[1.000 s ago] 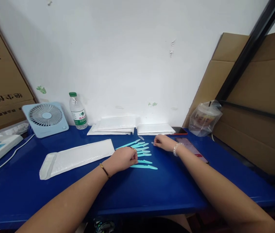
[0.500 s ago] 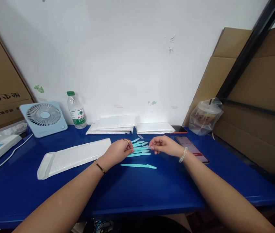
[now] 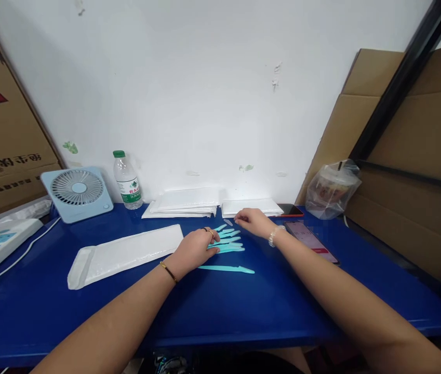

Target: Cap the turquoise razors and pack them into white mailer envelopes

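Several turquoise eyebrow razors (image 3: 231,242) lie fanned out on the blue table. My left hand (image 3: 199,249) is closed over their handle ends, thumb and fingers bent around them, and hides that part. Farther back, my right hand (image 3: 254,222) has its thumb and fingertips pinched together just above the table. Whatever it holds, if anything, is too small to make out. Beside those fingertips lies a small clear blade cap (image 3: 228,222). One separate turquoise razor (image 3: 228,268) rests nearer the front, its left end partly behind my left hand.
A white padded mailer (image 3: 127,254) lies left of my left hand. Stacked white mailers (image 3: 185,200) stand along the wall, near a water bottle (image 3: 128,182) and a blue fan (image 3: 79,192). On the right are a phone (image 3: 309,241) and a bagged cup (image 3: 333,189).
My right hand has moved away from the razors, back toward the small clear cap. My left hand stays at the razor handles. The whole view has shifted slightly.
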`<state>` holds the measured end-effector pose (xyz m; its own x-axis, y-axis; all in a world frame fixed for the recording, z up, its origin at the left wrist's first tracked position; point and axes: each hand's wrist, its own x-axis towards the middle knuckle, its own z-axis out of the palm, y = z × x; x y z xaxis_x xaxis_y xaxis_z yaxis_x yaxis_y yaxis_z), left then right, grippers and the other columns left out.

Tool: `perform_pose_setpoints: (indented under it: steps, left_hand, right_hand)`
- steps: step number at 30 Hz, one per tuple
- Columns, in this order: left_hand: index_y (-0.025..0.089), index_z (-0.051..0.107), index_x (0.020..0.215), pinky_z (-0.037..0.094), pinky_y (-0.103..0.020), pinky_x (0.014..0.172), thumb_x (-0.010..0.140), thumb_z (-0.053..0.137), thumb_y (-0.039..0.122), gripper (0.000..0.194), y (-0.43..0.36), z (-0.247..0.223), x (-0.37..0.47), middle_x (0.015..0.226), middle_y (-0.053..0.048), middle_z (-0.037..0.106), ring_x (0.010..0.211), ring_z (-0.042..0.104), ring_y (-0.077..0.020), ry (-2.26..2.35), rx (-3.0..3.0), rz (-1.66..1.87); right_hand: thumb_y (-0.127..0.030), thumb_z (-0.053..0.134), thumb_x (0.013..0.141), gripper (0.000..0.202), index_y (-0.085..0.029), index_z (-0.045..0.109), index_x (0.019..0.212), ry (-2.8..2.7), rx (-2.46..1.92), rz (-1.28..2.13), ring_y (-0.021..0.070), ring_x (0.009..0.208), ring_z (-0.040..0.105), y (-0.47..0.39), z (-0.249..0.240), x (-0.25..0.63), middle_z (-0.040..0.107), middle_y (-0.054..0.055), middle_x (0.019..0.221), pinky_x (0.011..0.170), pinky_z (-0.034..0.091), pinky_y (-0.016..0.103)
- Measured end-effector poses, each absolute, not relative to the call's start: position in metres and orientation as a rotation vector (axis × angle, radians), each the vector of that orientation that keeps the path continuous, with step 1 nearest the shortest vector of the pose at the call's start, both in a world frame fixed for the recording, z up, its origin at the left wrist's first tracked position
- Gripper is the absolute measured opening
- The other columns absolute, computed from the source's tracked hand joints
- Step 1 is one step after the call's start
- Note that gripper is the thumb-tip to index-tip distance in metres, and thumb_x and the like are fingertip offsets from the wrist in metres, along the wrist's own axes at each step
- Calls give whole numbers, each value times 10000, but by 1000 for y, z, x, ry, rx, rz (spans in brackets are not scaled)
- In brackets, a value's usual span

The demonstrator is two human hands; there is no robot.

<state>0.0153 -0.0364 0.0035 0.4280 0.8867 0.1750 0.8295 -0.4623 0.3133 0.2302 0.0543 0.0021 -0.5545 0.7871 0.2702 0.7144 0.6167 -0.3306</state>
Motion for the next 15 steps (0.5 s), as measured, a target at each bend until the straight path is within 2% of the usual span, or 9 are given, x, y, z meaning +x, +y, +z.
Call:
perform_pose_setpoints:
  steps: [2,5,7,10,13,15]
  left_hand:
    - [203,609,933,400,-251,664,772,569,358,227,-39,5,15,942,-33,604,806,562,-173,1446,2540,484]
    - [212,625,914,386,-232,609,739,610,430,280,-45,5,17,884,-17,607,767,562,-162,1230,2593,369]
    - [211,631,899,370,-225,581,732,629,418,265,-47,3,19,827,-7,615,729,562,-150,1148,2626,304]
    - [209,632,839,369,-222,591,773,600,336,146,-50,-2,22,795,0,626,716,561,-141,1107,2697,266]
    - [205,613,780,378,-225,618,791,577,307,108,-52,-3,24,797,2,632,735,569,-147,1119,2764,262]
    - [200,586,825,379,-225,607,821,535,319,129,-51,-1,24,789,3,637,736,579,-151,1199,2757,273]
  right_hand:
    - [-248,525,812,179,-171,665,894,-2574,-1310,98,145,762,589,71,0,215,664,50,856,710,422,232]
    - [-232,568,769,144,-163,675,837,-2624,-1371,24,178,816,595,86,-6,194,664,78,874,729,413,242]
    - [-188,558,751,129,-145,671,795,-2618,-1408,-11,205,847,592,88,-8,186,660,109,880,734,408,260]
    - [-151,530,728,130,-124,649,775,-2598,-1445,-44,222,824,595,81,-6,191,650,135,872,707,412,279]
    - [-175,480,754,148,-135,616,799,-2571,-1408,-8,196,699,593,64,4,210,645,100,765,639,423,282]
    - [-272,437,812,187,-175,597,808,-2472,-1284,242,173,632,583,52,9,227,630,58,686,609,437,276]
